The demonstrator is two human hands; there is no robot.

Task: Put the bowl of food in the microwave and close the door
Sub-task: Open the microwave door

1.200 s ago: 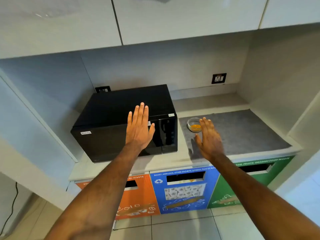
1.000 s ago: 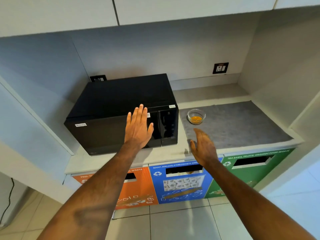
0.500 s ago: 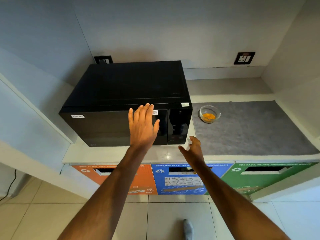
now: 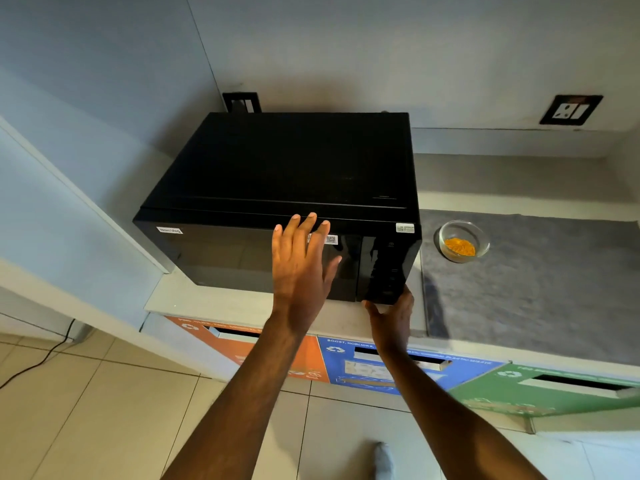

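A black microwave (image 4: 284, 174) stands on the counter with its door shut. My left hand (image 4: 299, 268) is spread flat in front of the door's right part, fingers apart, holding nothing. My right hand (image 4: 391, 317) reaches under the bottom right corner of the microwave below the control panel; its fingertips are hidden there. A small clear glass bowl (image 4: 463, 241) with orange food sits on the grey mat (image 4: 536, 289) to the right of the microwave, untouched.
Below the counter are waste bin fronts in orange (image 4: 277, 355), blue (image 4: 381, 368) and green (image 4: 554, 389) with slots. A wall socket (image 4: 570, 110) sits at the back right. A side wall panel closes off the left. A black cable (image 4: 38, 362) runs over the tiled floor.
My right hand has moved left, away from the bowl, to the microwave's lower right corner. My left hand stays at the door. My head has come closer and looks further down.
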